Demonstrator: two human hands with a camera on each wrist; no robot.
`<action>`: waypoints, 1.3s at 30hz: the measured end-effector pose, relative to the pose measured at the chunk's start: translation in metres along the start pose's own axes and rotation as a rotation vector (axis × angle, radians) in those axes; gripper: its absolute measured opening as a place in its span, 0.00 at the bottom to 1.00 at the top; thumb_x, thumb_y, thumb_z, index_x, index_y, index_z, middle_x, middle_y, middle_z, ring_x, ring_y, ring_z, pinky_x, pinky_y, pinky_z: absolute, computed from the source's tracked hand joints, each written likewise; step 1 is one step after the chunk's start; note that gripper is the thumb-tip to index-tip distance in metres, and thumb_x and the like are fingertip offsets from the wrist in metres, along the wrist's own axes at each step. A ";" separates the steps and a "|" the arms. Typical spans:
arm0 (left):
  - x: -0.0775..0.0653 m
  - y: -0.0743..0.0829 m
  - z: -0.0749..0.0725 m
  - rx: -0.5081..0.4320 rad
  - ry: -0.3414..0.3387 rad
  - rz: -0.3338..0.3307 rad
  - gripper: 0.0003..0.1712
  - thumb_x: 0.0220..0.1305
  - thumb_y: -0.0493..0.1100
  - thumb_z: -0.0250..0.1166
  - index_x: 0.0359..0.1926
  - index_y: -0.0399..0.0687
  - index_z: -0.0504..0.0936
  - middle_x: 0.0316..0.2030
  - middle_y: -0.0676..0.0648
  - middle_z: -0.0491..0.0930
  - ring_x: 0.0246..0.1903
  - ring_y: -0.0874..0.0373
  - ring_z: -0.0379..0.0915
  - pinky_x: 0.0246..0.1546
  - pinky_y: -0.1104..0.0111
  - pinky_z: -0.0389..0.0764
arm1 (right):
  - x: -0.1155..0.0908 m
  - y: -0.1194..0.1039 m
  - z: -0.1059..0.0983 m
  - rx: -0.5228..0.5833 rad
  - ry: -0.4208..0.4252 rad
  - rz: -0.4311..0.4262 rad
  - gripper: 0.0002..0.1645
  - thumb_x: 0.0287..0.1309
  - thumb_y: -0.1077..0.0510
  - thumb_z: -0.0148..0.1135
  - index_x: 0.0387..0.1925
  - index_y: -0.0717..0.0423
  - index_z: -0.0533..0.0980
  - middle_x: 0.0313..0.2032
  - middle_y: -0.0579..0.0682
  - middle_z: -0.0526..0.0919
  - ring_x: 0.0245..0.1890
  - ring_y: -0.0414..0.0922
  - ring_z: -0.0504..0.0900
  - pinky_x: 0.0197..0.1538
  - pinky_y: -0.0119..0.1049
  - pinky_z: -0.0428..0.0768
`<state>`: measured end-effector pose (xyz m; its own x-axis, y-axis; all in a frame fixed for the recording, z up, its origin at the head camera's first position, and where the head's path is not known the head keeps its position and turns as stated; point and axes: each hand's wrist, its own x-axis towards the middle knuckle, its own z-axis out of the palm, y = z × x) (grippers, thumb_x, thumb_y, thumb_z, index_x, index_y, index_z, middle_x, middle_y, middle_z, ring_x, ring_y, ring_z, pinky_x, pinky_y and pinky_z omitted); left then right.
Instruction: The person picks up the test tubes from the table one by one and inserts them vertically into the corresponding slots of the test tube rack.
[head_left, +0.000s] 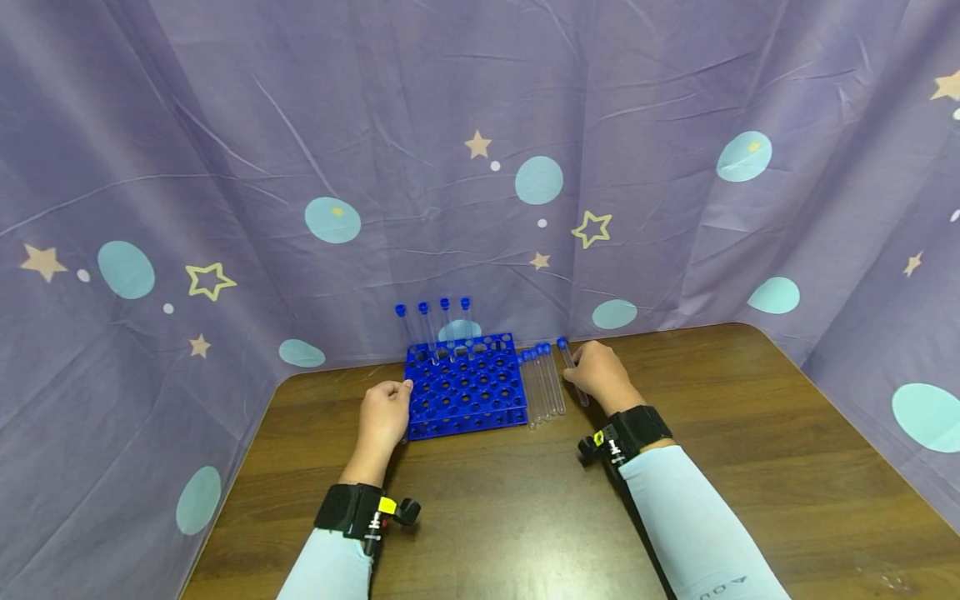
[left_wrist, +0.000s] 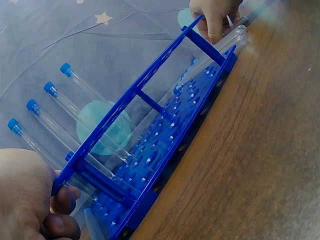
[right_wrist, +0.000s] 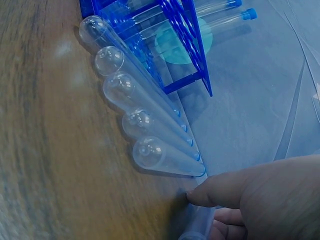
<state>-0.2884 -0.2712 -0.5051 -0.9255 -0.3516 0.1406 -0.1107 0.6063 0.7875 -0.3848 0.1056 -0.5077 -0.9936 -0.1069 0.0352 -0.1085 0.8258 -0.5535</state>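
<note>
A blue test tube rack (head_left: 465, 408) stands at the back of the table, with several blue-capped test tubes (head_left: 447, 321) upright in its far row. My left hand (head_left: 386, 412) grips the rack's left end; in the left wrist view, the fingers (left_wrist: 62, 200) curl under the corner of its top plate. To the right of the rack, my right hand (head_left: 598, 375) pinches a capped test tube (head_left: 582, 395) low over the wood. That tube (right_wrist: 197, 225) shows only partly in the right wrist view, behind the thumb. Several more capped tubes (right_wrist: 165, 157) lie side by side between rack and hand.
The brown wooden table (head_left: 495, 517) ends at the back against a purple curtain (head_left: 420, 142) with stars and turquoise spots. Rack and lying tubes are close to that curtain. Each wrist wears a black strap (head_left: 645, 427) with a small camera.
</note>
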 end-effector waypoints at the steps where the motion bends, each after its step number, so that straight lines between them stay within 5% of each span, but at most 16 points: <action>1: 0.000 0.000 0.000 -0.001 0.001 0.001 0.20 0.81 0.49 0.61 0.44 0.37 0.91 0.23 0.47 0.79 0.27 0.50 0.76 0.28 0.60 0.75 | 0.000 0.000 0.000 0.001 0.004 -0.001 0.13 0.58 0.55 0.73 0.24 0.55 0.79 0.25 0.48 0.76 0.25 0.48 0.70 0.34 0.45 0.72; 6: 0.001 -0.001 0.000 0.004 -0.004 0.009 0.20 0.81 0.49 0.61 0.45 0.36 0.90 0.27 0.45 0.82 0.29 0.49 0.77 0.30 0.60 0.76 | 0.001 0.001 0.000 0.003 0.007 0.004 0.12 0.58 0.55 0.73 0.24 0.54 0.79 0.26 0.48 0.77 0.26 0.47 0.71 0.34 0.45 0.74; 13: 0.000 0.000 -0.001 -0.012 -0.004 0.002 0.20 0.80 0.49 0.61 0.44 0.36 0.90 0.21 0.49 0.77 0.24 0.51 0.75 0.26 0.60 0.76 | 0.002 0.000 0.000 0.037 0.016 -0.003 0.22 0.58 0.55 0.70 0.15 0.50 0.70 0.17 0.44 0.67 0.19 0.44 0.64 0.28 0.42 0.67; 17: 0.001 0.000 -0.001 -0.014 -0.006 0.001 0.20 0.80 0.50 0.61 0.43 0.37 0.90 0.20 0.50 0.74 0.23 0.52 0.73 0.26 0.60 0.75 | 0.002 0.001 0.000 0.051 0.029 0.003 0.14 0.60 0.54 0.71 0.21 0.51 0.78 0.24 0.46 0.77 0.23 0.45 0.71 0.34 0.44 0.75; 23: 0.001 -0.001 0.000 0.001 0.005 0.016 0.21 0.80 0.49 0.62 0.42 0.36 0.90 0.21 0.50 0.76 0.27 0.50 0.76 0.29 0.60 0.76 | 0.003 0.002 -0.001 0.078 0.044 -0.011 0.15 0.60 0.55 0.70 0.22 0.54 0.76 0.21 0.46 0.72 0.21 0.45 0.67 0.32 0.44 0.71; 26: 0.001 -0.001 0.000 -0.002 0.004 0.018 0.21 0.80 0.49 0.61 0.42 0.36 0.90 0.21 0.50 0.77 0.27 0.50 0.76 0.29 0.60 0.76 | 0.002 0.001 -0.003 0.088 0.072 -0.019 0.10 0.59 0.54 0.69 0.32 0.58 0.84 0.28 0.51 0.83 0.26 0.48 0.76 0.37 0.47 0.79; 30: 0.001 -0.001 0.000 -0.009 -0.003 0.010 0.21 0.80 0.49 0.61 0.43 0.36 0.90 0.20 0.50 0.75 0.24 0.52 0.74 0.27 0.61 0.75 | 0.001 -0.001 -0.005 0.112 0.102 -0.019 0.18 0.57 0.54 0.68 0.45 0.62 0.87 0.39 0.58 0.90 0.37 0.55 0.85 0.46 0.55 0.85; 39: -0.001 0.000 0.000 -0.014 -0.021 -0.005 0.21 0.81 0.50 0.60 0.43 0.37 0.90 0.20 0.51 0.72 0.21 0.54 0.70 0.24 0.61 0.73 | 0.003 -0.003 -0.006 0.154 0.193 -0.068 0.16 0.55 0.56 0.65 0.43 0.60 0.87 0.33 0.55 0.88 0.30 0.51 0.80 0.36 0.46 0.79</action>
<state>-0.2875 -0.2709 -0.5048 -0.9325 -0.3394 0.1237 -0.1108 0.5946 0.7963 -0.3877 0.1063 -0.5013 -0.9733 -0.0394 0.2261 -0.1836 0.7243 -0.6645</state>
